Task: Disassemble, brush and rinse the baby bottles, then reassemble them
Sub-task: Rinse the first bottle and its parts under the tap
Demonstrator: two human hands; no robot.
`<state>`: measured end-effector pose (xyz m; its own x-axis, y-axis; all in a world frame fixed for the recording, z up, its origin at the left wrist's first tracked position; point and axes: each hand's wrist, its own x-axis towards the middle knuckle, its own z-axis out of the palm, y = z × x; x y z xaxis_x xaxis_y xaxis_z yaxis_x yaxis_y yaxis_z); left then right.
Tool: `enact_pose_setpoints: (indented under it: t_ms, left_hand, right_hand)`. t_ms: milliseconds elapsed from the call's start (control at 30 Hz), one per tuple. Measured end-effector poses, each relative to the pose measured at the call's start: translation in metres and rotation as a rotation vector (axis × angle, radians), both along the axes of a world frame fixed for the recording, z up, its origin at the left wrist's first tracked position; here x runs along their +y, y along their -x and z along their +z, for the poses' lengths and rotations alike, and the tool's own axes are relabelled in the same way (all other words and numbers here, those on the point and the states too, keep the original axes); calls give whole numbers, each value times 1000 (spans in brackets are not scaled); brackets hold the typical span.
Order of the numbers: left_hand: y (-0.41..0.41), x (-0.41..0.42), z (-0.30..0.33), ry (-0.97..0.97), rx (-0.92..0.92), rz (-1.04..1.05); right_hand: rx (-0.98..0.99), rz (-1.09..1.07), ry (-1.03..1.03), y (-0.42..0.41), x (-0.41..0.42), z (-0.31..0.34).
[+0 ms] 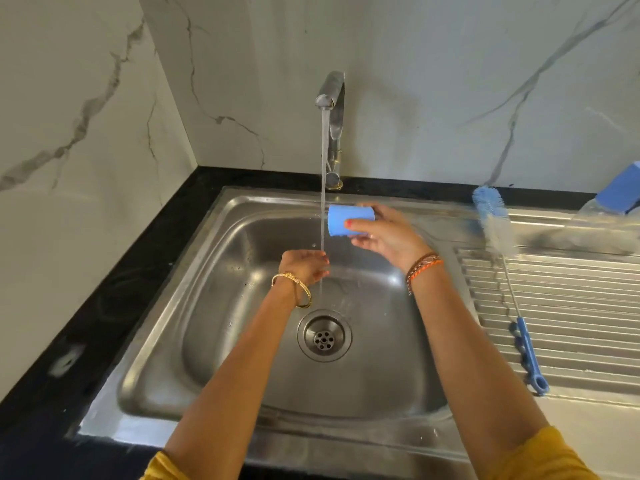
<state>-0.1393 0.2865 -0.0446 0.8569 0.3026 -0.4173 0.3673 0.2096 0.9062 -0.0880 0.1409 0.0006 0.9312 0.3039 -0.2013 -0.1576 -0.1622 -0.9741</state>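
The blue cap (349,220) lay sideways over the sink (221,237), its open end touching the tap's (331,98) water stream, grasped by the right hand (388,233) with fingers (356,224) curled across its side. The left hand (304,266) was below, fingers relaxed in the stream, holding nothing. A brush (502,265) lay on the drainboard (571,306).

Over the sink (214,237), the right hand (388,233) grips a blue cap (343,218) sideways beside the running water (323,174). The left hand (304,265) is relaxed, fingertips in the stream. A bottle brush (498,244) lies on the drainboard (571,306).
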Motion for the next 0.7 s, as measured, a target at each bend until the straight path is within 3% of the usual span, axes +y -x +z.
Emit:
enact_pose_setpoints:
  t_ms: [33,100,133,167,267,367,400,467,533,567,600,700]
  left_hand:
    - [2,-1,-9,-52,39,-3]
    - [9,-2,-28,-244,156,-78]
    - [13,-2,-35,-303,200,-121]
    - [16,-1,-39,-333,224,-164]
    - [16,3,-41,-377,224,-293]
    - [12,2,-28,-116,138,-296]
    - [12,1,-26,-30,112,-272]
    - [14,-4,-32,-163,186,-247]
    - [23,-7,-47,-724,355,-414]
    - [27,-7,-52,-931,370,-437]
    - [30,-8,-54,-985,321,-430]
    - [33,-19,-38,-877,227,-358]
  right_hand:
    - [-1,22,224,3,-2,-12]
    - [-156,109,890,13,-10,-46]
    - [-232,143,996,20,-12,-58]
    - [-256,161,958,22,-15,-66]
    - [-256,68,469,12,-24,-57]
    - [-122,-91,27,0,-29,-37]
    - [-105,-147,19,-2,-31,-40]
    - [-4,-170,214,-1,-32,-52]
    - [-20,-34,771,11,-32,-70]
    - [-77,0,905,18,-33,-80]
    - [-112,37,920,25,-36,-85]
    - [-88,-61,708,35,-43,-74]
